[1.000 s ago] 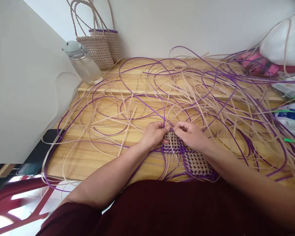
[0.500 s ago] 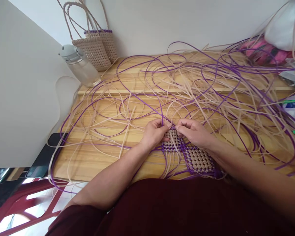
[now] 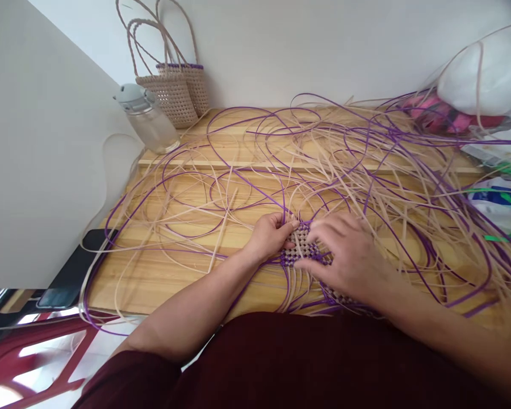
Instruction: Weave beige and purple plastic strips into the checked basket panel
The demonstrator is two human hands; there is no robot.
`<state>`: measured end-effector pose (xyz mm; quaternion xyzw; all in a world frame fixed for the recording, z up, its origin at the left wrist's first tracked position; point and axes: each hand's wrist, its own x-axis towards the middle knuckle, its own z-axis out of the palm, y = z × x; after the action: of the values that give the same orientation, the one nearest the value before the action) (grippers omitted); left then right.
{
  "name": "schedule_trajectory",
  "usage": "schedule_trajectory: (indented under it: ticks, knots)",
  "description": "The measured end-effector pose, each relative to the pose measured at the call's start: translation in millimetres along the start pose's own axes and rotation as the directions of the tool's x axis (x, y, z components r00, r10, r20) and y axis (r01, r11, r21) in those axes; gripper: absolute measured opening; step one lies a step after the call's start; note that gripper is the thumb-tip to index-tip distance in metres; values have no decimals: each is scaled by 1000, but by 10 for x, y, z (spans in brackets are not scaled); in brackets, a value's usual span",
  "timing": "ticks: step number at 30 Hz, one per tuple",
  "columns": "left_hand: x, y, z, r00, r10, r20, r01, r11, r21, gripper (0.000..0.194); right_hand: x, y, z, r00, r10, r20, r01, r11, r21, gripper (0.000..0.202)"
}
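Note:
A beige and purple woven piece [image 3: 300, 245] lies on the wooden table near my body, with loose strands running out of its edges. My left hand [image 3: 272, 234] pinches its upper left edge between thumb and fingers. Over the right part of the weave is my right hand [image 3: 347, 255], slightly blurred, with thumb and fingers spread apart and nothing visible between them. It covers much of the lower right checkered section. Long purple and beige strips [image 3: 323, 165] fan out from the work across the table.
A clear bottle with a grey lid [image 3: 147, 122] and woven handbags [image 3: 170, 96] stand at the back left. A dark phone [image 3: 63, 292] lies by the left edge. At the right are a white bundle [image 3: 483, 79], pink material [image 3: 434, 111] and plastic packets [image 3: 500, 199].
My right hand has let go of the upper edge, opened and moved right and down over the weave. My left hand keeps its pinch. The camera view has shifted slightly.

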<state>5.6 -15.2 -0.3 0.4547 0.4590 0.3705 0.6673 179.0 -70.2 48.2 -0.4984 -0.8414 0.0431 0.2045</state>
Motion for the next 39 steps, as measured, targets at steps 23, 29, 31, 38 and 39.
schedule_trajectory:
  ticks: [23,29,31,38,39]
  knots:
    - [-55,129,21,996,-84,-13,81,985,-155,18,880,354,-185,852,-190,487,214,977,8,22]
    - [-56,136,29,994,-112,-17,108,982,-153,26,968,349,-204,826,-191,530,173,981,84,24]
    - [-53,128,32,994,-112,-12,108,980,-167,28,997,362,-179,825,-204,526,178,979,101,22]
    - [-38,161,39,980,-197,-39,184,959,-213,20,824,342,-358,931,-339,-138,330,940,-87,18]
    - [-36,165,37,980,-196,-38,183,959,-215,19,760,349,-369,920,-374,-117,366,927,-85,18]
